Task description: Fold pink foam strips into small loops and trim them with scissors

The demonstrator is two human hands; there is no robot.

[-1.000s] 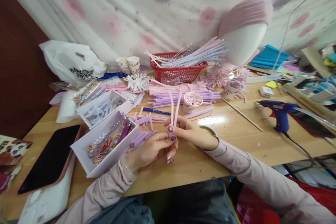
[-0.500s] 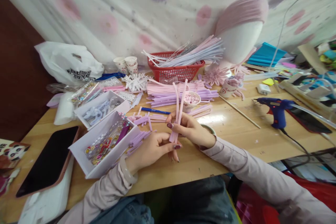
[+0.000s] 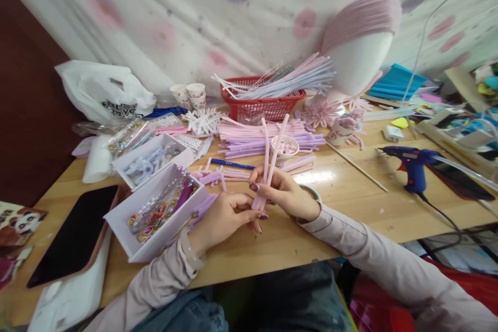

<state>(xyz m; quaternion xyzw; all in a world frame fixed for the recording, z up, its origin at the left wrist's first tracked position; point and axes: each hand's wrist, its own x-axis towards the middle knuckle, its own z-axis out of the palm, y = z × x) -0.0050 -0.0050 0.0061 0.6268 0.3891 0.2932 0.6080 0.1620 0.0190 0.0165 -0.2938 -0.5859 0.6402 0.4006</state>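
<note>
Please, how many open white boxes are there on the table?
2. The nearer box, holding trinkets, is left of the left hand; the farther box, holding pale blue pieces, is just behind it. Others may be hidden.

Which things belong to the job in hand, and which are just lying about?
In the job:
- pink stems, in left hand and right hand
- pink bundle, probably

Lying about, seemingly:
- left-side phone
- pen
- white bag
- stick
</note>
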